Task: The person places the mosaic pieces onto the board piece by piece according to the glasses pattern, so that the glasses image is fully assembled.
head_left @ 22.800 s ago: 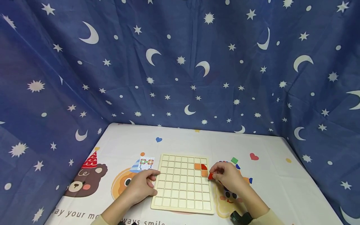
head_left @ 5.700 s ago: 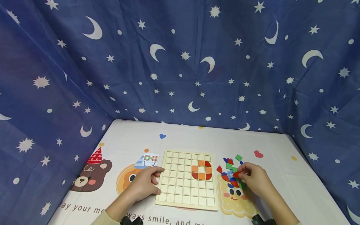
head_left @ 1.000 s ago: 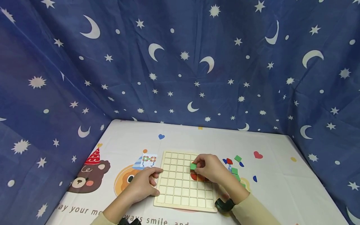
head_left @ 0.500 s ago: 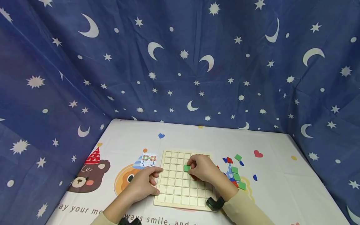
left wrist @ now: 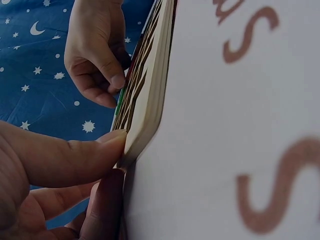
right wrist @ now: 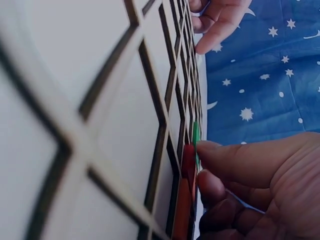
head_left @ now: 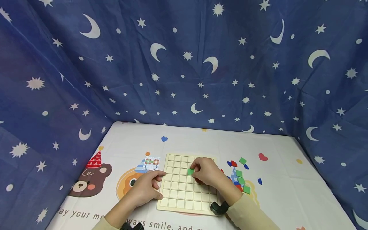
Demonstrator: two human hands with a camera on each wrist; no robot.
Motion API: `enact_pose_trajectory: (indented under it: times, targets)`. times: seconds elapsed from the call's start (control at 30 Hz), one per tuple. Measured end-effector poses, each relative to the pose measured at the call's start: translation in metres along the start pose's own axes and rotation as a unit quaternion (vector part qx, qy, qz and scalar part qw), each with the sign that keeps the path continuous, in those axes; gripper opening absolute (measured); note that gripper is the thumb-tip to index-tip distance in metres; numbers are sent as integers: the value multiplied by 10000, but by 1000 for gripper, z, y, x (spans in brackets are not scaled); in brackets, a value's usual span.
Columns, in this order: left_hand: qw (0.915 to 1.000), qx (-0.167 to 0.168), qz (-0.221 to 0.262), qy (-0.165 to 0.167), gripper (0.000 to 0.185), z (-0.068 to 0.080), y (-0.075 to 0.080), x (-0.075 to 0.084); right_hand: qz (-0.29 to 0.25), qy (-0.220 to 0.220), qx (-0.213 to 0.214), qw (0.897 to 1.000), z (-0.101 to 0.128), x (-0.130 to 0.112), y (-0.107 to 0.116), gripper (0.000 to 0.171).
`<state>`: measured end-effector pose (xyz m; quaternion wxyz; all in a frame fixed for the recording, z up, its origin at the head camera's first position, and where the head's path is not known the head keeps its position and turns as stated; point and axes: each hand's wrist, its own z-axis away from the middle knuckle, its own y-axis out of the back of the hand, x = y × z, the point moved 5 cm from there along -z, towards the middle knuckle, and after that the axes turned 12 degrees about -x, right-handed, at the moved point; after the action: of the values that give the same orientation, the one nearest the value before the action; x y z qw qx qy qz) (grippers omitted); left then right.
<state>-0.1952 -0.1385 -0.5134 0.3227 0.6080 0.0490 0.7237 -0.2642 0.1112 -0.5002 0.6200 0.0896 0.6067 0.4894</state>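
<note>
A pale wooden grid board [head_left: 176, 204] lies on the table. My right hand [head_left: 208, 172] reaches over its upper right part, thumb and fingertips pinching a green square tile [head_left: 190, 172] at a cell just left of the red and orange pieces. In the right wrist view, the thumb is on the green tile [right wrist: 196, 137], close to a red tile [right wrist: 188, 159] and an orange tile [right wrist: 182, 210] seated in the grid. Most of that ring of pieces is hidden under the hand. My left hand [head_left: 143, 188] touches the board's left edge with index finger and thumb.
Right of the board lie several loose pieces: green squares [head_left: 241, 180], a red piece [head_left: 234, 164] and rounded blue ones [head_left: 260, 181]. A small pattern card [head_left: 151, 163] sits near the board's upper left corner. A star-patterned curtain [head_left: 184, 64] stands behind the table.
Red and orange tiles have been added to the board since the oldest frame. In the last second my right hand moved left with the green tile. My left hand stayed at the edge.
</note>
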Motion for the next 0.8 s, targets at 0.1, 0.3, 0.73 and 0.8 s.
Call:
enact_pose_trajectory:
  times: [0.1,0.3,0.73,0.8]
  targets:
    - [10000,-2,-28,-17,82,0,0,0,-33,-28,56,10000,4,2,4,11]
    - [10000,-33,3,-11,82,-1,0,-1,-25,-395,401,9984,21,15,20,17]
    - [10000,5,-71,-39,83,1,1,1,64,-1108,870,9900,68,67,54,21]
    - [10000,0,-50,-34,82,2,1,1,177,-1214,907,9883,75,75,58,22]
